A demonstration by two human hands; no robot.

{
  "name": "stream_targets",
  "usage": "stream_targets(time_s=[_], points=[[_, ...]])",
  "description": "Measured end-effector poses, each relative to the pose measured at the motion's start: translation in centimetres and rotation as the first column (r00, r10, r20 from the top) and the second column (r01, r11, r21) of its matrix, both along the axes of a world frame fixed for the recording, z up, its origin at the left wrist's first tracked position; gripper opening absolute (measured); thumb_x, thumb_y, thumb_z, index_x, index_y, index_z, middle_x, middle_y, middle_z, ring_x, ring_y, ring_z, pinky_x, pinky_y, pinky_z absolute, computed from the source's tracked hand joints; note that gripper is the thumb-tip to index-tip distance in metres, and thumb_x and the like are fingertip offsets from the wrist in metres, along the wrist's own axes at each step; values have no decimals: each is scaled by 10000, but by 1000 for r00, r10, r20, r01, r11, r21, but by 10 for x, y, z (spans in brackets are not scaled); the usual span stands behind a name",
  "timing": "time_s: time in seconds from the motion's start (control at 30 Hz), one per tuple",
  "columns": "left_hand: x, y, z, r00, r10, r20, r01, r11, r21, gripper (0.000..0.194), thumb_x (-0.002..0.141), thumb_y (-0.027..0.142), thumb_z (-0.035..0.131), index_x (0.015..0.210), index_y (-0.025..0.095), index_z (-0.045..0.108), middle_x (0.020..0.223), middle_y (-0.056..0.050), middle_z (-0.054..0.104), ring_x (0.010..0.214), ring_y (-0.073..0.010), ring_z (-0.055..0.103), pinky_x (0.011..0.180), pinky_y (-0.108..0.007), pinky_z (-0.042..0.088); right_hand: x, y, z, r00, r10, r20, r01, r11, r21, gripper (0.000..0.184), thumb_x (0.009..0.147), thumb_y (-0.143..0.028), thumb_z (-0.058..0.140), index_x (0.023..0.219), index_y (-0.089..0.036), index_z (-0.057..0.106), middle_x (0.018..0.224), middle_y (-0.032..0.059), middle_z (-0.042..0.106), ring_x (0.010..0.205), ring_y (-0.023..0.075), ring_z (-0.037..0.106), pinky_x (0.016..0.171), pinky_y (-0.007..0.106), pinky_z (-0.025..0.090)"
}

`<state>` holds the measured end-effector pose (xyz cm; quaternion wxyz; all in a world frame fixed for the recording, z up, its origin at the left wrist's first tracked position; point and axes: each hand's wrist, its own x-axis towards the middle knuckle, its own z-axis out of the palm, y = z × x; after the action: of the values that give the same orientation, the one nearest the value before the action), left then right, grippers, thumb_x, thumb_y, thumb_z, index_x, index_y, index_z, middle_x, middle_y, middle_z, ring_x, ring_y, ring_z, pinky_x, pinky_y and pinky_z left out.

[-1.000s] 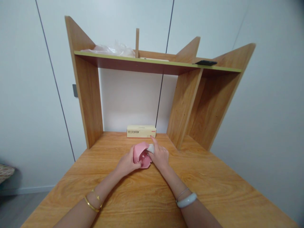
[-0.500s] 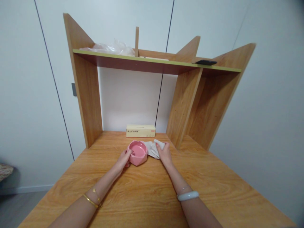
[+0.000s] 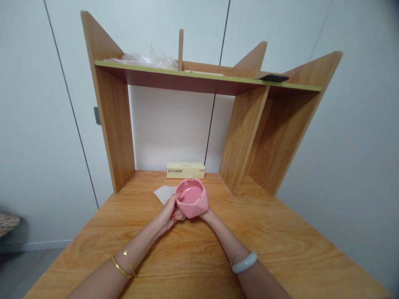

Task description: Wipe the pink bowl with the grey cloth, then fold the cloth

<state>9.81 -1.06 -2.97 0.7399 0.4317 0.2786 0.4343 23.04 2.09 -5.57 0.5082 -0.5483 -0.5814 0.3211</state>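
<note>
A pink faceted ashtray [image 3: 198, 207] is tilted toward me at the middle of the desk. My left hand [image 3: 169, 210] is closed on its left side, the thumb over the rim. My right hand [image 3: 207, 214] reaches beneath the ashtray; its fingers are mostly hidden by the bowl. Behind my left hand a corner of a white tissue [image 3: 164, 193] sticks out. The rest of the tissue is out of sight, so whether my right hand holds it cannot be seen.
A cream cardboard box [image 3: 185, 170] stands at the back of the wooden desk [image 3: 280, 249]. Above it runs a shelf [image 3: 199, 81] with a clear plastic bag [image 3: 149, 59] and a flat black object [image 3: 274, 78]. Wooden uprights flank the desk's back part.
The ashtray has turned from tipped sideways to bowl-up, then shifted right and up. My right hand has gone from the right side to under it. The tissue now shows on the left.
</note>
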Motion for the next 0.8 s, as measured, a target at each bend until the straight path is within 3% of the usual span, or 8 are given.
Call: stream_targets(time_s=[0.07,0.17,0.27,0.33,0.4,0.6,0.7,0.8], points=[[0,4,-3,1000,23,11,-23,1000,1,378,668,512,541,603,185,364,359,134,238,296,11,83,311,-127,76,17,-2,10,999,-33,-40,35,999,26,467,877,-424,289,851,-132,652,832,25,661,671,98,586,577,181,469],[1,11,-10,998,66,18,-66,998,3,374,655,513,572,668,180,405,375,132,283,280,8,130,305,-127,106,41,-11,24,994,-71,-89,74,997,35,496,865,-457,260,1039,-133,593,865,46,645,506,65,550,395,150,394],[2,15,-17,994,111,13,-111,994,8,378,651,503,594,750,176,432,419,120,354,280,-4,226,309,-131,176,44,-23,31,990,66,-125,-71,997,-36,485,847,-503,306,1182,-191,467,788,30,626,372,47,481,292,145,291],[3,16,-22,991,132,2,-132,991,18,392,646,493,615,794,180,432,450,113,396,290,-13,289,321,-134,223,35,-31,32,977,178,-117,-187,979,-77,519,802,-492,432,1247,-232,372,683,-12,607,354,54,473,283,134,281],[4,16,-25,990,138,-11,-137,990,33,410,636,486,639,815,187,423,467,110,425,303,-22,334,336,-138,264,24,-36,33,974,201,-103,-210,973,-92,560,757,-427,523,1254,-241,346,601,-42,580,347,67,474,281,134,297],[6,16,-17,993,116,-12,-114,989,98,423,719,568,527,907,195,457,518,88,498,275,-23,301,333,-158,301,22,-24,27,964,-75,-257,52,994,-98,387,755,-333,412,1106,-194,500,483,-69,477,299,66,401,261,148,287],[-2,20,-8,967,254,-8,-249,956,157,362,762,493,514,967,197,476,809,4,616,284,9,271,310,-150,251,42,-18,24,931,-322,-169,308,945,-107,375,761,-312,378,1091,-201,517,559,-43,529,348,73,453,299,155,348],[-14,26,-4,928,372,-24,-361,913,191,326,777,409,509,1003,175,500,892,-32,615,301,11,258,303,-152,211,67,-19,24,880,-470,-71,463,881,-98,378,740,-276,403,1090,-191,521,672,-7,578,378,80,486,314,172,383]])
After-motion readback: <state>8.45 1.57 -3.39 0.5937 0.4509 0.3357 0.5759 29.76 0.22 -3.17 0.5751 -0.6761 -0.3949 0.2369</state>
